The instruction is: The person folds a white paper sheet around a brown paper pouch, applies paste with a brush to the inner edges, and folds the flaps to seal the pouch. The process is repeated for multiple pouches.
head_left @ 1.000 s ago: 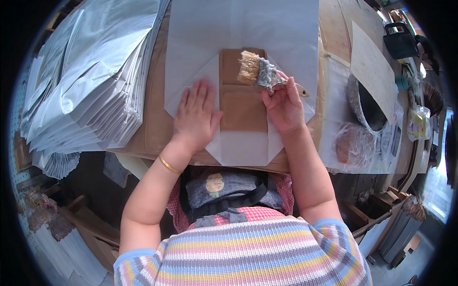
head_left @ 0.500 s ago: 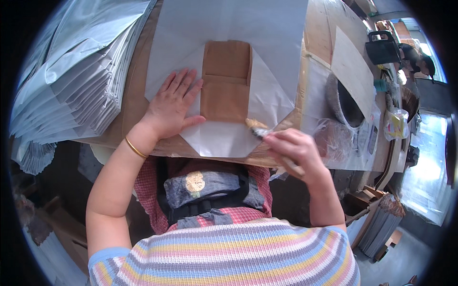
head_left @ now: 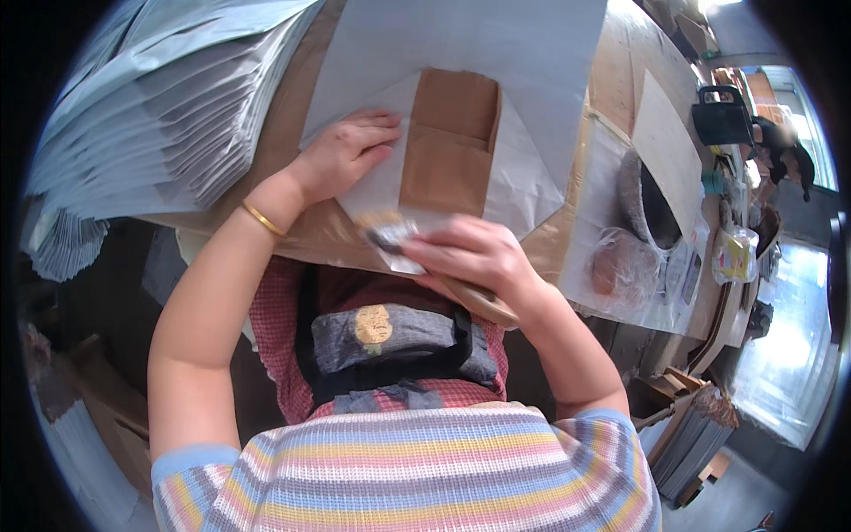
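A large white paper bag (head_left: 527,182) lies flat with its end folded into an angled shape, and its brown inner side (head_left: 446,177) shows as an upright rectangle in the middle. My left hand (head_left: 348,152) rests on the bag's left flap, the fingers stretched toward the brown part and holding nothing. In my right hand (head_left: 474,257) is a flat brush (head_left: 390,238) with a wooden handle, gripped near its metal band. The bristles, blurred by motion, are over the near left part of the folded end.
A thick stack of white paper bags (head_left: 191,133) stands at the left of the brown-covered table (head_left: 576,199). To the right are a grey fuzzy-rimmed container (head_left: 631,199) under a leaning board (head_left: 665,146), a clear plastic bag (head_left: 625,266) and a dark green jug (head_left: 722,115).
My right hand has swept the brush leftward across the near folded end. My left hand stays on the left flap, its fingers now closer together and turned more to the right.
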{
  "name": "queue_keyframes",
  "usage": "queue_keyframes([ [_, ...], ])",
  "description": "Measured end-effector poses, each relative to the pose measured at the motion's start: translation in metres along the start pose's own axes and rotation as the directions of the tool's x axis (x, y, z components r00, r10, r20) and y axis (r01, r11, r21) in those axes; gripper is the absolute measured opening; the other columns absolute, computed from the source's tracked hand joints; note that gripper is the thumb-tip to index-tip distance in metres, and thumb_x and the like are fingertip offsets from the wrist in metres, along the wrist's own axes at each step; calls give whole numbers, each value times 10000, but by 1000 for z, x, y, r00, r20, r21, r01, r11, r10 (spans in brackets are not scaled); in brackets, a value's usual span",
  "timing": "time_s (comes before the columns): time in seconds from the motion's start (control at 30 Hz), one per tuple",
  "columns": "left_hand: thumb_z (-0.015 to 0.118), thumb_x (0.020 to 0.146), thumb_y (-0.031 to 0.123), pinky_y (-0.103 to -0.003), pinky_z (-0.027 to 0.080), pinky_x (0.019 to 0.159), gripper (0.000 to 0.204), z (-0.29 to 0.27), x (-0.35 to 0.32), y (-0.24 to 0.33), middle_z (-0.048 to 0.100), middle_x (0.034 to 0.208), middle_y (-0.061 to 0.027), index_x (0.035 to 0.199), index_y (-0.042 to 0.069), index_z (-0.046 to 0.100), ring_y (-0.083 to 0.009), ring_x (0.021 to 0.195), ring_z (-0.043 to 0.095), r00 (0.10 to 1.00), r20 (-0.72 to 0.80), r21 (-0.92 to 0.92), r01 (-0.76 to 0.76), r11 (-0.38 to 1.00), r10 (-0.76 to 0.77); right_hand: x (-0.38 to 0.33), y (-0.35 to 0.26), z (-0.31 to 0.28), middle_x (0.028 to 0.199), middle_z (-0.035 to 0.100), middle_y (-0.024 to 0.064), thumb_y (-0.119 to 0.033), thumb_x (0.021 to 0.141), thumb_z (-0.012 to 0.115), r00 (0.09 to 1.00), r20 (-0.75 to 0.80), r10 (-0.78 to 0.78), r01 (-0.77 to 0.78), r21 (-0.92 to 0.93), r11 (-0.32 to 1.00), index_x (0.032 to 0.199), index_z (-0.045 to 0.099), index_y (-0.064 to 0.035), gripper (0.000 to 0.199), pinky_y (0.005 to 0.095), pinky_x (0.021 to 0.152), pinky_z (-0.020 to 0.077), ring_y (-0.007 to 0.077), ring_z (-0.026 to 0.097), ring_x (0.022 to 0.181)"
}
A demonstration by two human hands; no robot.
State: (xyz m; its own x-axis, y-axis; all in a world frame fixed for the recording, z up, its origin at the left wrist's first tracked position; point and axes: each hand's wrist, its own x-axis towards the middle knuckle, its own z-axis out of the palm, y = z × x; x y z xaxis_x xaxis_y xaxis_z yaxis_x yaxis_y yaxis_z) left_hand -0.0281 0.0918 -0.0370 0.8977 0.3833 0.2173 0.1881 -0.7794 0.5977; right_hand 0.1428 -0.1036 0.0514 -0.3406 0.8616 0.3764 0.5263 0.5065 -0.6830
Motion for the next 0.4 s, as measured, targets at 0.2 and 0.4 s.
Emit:
queue_keyframes([
  [0.2,673,835,144,-422,433,1034,316,9,1,9,589,1277,-158,1137,50,672,-343,1223,521,982,-154,191,-76,979,106,2,-10,6,931,625,106,-104,796,685,949,281,144,-109,-138,984,1086,660,-17,304,390,707,524,286,626,822],
  [0.4,675,841,164,-419,434,1033,329,13,-1,11,562,1302,-189,1153,60,666,-338,1229,519,979,-170,274,-63,960,112,-52,-28,0,976,650,96,-96,809,701,950,224,218,-192,-132,972,1086,668,-35,286,362,784,559,273,661,926],
])
